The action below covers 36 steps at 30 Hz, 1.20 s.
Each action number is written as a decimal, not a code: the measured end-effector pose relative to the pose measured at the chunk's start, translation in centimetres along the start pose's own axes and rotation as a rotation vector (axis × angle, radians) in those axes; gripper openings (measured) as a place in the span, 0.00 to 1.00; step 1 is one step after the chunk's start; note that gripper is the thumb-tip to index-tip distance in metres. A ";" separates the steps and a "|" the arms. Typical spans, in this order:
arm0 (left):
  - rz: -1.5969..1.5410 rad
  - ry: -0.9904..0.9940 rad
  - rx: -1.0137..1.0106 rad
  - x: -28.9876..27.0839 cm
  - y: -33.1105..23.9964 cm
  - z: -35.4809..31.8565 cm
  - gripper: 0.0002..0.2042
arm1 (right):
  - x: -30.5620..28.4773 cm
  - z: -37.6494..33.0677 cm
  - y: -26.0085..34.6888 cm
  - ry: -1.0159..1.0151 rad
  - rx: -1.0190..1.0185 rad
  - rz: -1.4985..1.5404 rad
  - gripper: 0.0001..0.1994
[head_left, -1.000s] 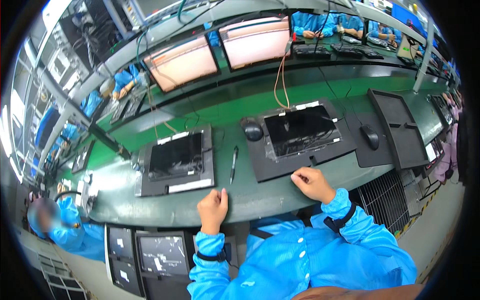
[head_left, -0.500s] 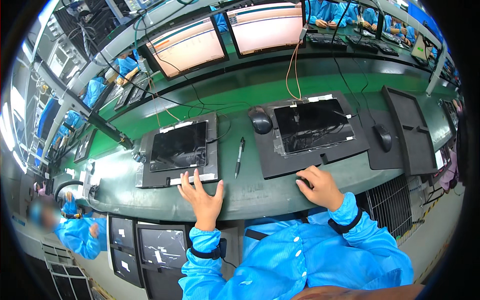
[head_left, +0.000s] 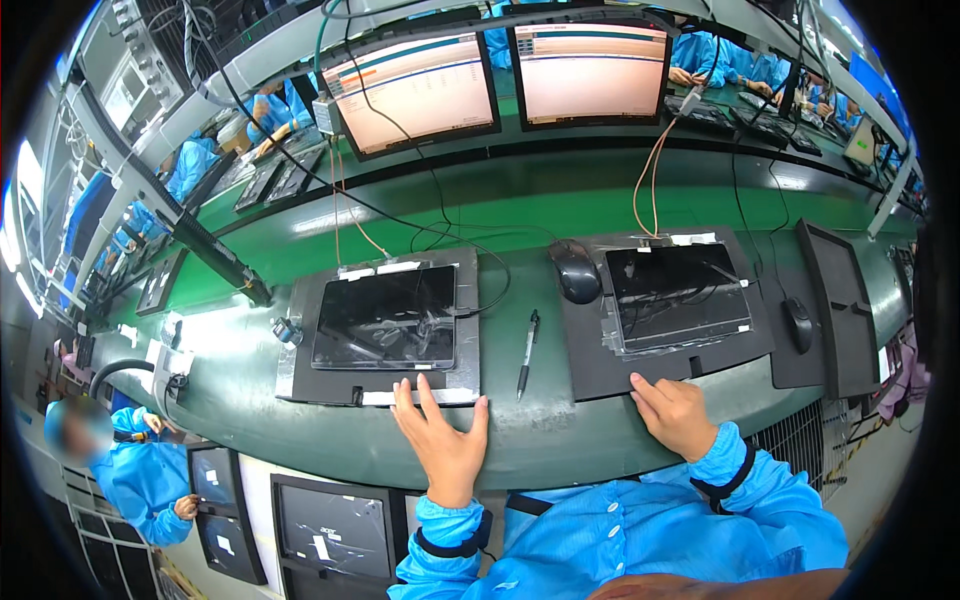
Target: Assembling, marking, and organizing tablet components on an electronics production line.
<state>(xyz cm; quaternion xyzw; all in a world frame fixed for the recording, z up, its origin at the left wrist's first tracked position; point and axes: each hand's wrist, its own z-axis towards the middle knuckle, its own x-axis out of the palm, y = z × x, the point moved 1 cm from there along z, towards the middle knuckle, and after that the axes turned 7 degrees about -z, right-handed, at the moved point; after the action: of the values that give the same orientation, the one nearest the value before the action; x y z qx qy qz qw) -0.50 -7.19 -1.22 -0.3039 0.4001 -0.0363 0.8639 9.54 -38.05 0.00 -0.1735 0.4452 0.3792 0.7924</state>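
Note:
My left hand (head_left: 445,445) is open, fingers spread, with its fingertips at the front edge of the left black foam board (head_left: 300,385). On that board lies a dark-screened tablet (head_left: 385,318) with a cable at its right side. My right hand (head_left: 675,412) holds nothing; its fingers are loosely bent, the index fingertip by the front edge of the right foam board (head_left: 590,370). A second dark-screened tablet (head_left: 680,298) lies there, taped round its edges. Between the boards is a pen (head_left: 528,355).
A black mouse (head_left: 575,270) rests on the right board's corner, another mouse (head_left: 797,325) on a mat. A black tray (head_left: 838,305) stands at right. Two monitors (head_left: 415,95) are at the back. At lower left a co-worker (head_left: 140,480) grips a black tray (head_left: 228,510).
The view has shifted, so the bench appears farther right and lower. My right fingers have straightened somewhat. At lower left, the co-worker has taken hold of a black tray, which has moved left.

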 end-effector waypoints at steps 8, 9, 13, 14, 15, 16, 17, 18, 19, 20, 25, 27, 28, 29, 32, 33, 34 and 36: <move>-0.059 -0.117 0.107 0.7 -0.4 0.0 0.42 | 0.1 -0.8 -0.1 -0.005 0.069 0.100 0.15; -0.117 -0.139 0.158 0.1 -0.8 0.2 0.36 | -0.2 -1.0 -0.4 0.005 0.090 0.124 0.14; -0.674 -0.090 0.181 -1.9 -3.5 -2.0 0.14 | -0.1 -0.8 -0.2 0.003 -0.050 0.226 0.11; -0.931 0.114 0.050 -3.6 -5.8 -3.1 0.11 | -0.1 -0.5 0.1 0.016 -0.074 0.256 0.10; -1.198 0.370 0.047 -5.1 -7.7 -3.8 0.11 | -0.2 -0.4 0.2 0.035 -0.065 0.256 0.10; -1.481 0.616 0.070 -6.6 -10.0 -4.1 0.12 | -0.1 -0.3 0.2 0.045 -0.083 0.279 0.10; -1.783 0.766 0.002 -7.8 -12.4 -4.2 0.12 | -0.1 -0.3 0.1 0.054 -0.091 0.289 0.10; -2.079 0.915 -0.080 -8.6 -14.2 -4.5 0.12 | -0.3 -0.1 0.4 0.051 -0.075 0.300 0.10; -2.085 0.929 -0.100 -8.6 -15.0 -4.4 0.12 | -0.4 0.0 0.6 0.062 -0.057 0.299 0.10; -2.203 1.087 0.128 -8.4 -15.7 -4.2 0.19 | -0.6 0.1 0.7 0.053 -0.059 0.331 0.09; -2.407 1.442 0.194 -5.3 -18.3 -6.2 0.30 | -1.1 -0.2 0.3 0.019 -0.047 0.436 0.09; -2.554 1.423 0.170 -4.3 -18.8 -6.6 0.32 | -1.2 -0.4 0.0 0.009 -0.015 0.448 0.09; -2.534 1.458 0.161 -4.4 -19.1 -6.6 0.32 | -1.2 -0.5 -0.2 0.010 -0.019 0.439 0.09; -2.542 1.487 -0.091 -5.1 -19.9 -6.2 0.31 | -1.2 -0.7 -0.2 0.017 -0.027 0.436 0.09; -2.451 1.473 0.028 -3.8 -20.5 -4.5 0.31 | -1.6 -0.7 -0.4 -0.007 -0.045 0.452 0.09; -2.357 1.408 0.393 -3.3 -20.7 -4.0 0.32 | -1.7 -0.6 -0.4 -0.018 -0.044 0.453 0.09; -2.385 1.384 0.121 -4.1 -20.4 -4.2 0.23 | -1.8 -0.5 -0.2 -0.003 -0.057 0.468 0.09; -2.426 1.328 0.191 -3.3 -19.3 -3.6 0.16 | -1.8 -0.4 -0.2 0.009 -0.087 0.490 0.09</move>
<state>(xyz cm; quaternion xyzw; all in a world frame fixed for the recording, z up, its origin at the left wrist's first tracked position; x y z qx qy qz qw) -1.81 -23.63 9.86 -0.3244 0.2163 -0.9200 -0.0404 8.89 -39.25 1.27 -0.0959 0.4608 0.5780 0.6667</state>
